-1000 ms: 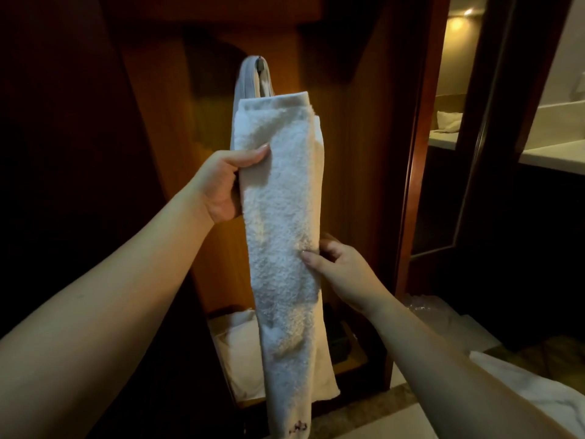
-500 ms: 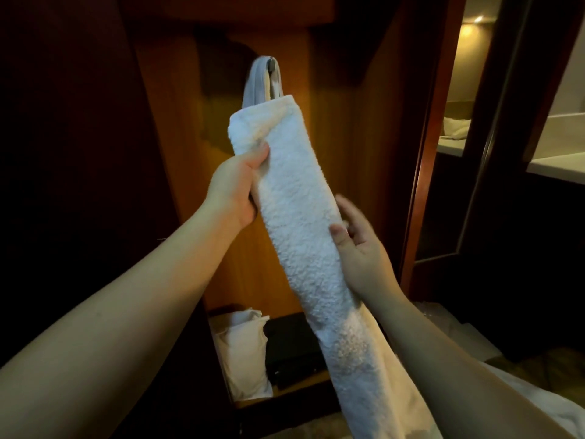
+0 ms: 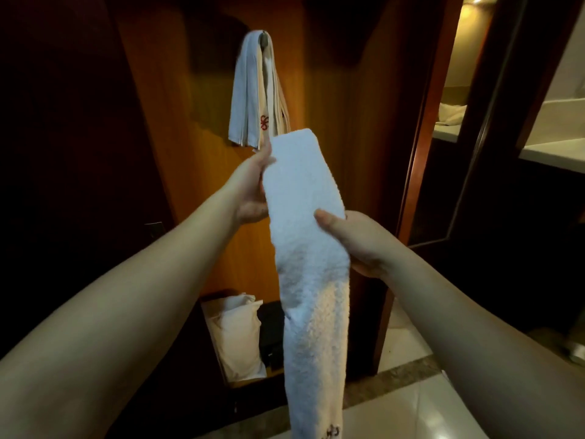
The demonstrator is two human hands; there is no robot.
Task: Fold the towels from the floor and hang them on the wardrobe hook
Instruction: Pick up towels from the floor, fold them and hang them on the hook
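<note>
A long, narrow folded white towel (image 3: 304,217) runs from chest height down to the bottom of the head view. My left hand (image 3: 251,188) grips its upper left edge, fingers hidden behind the cloth. My right hand (image 3: 354,239) holds its right side, thumb across the front. On the wardrobe hook (image 3: 263,38) above hangs another folded white towel (image 3: 250,103) with a red emblem. The held towel's top end sits just below that hanging towel.
The wooden wardrobe back panel (image 3: 196,153) stands behind. On the wardrobe floor lie a white bag (image 3: 237,337) and a dark box (image 3: 270,337). A doorway at right opens onto a lit counter (image 3: 449,128). Pale floor tiles (image 3: 395,407) lie below.
The held towel has come down and toward me, uncovering the towel that hangs on the hook. My right hand has turned from a loose touch to a thumb-over hold.
</note>
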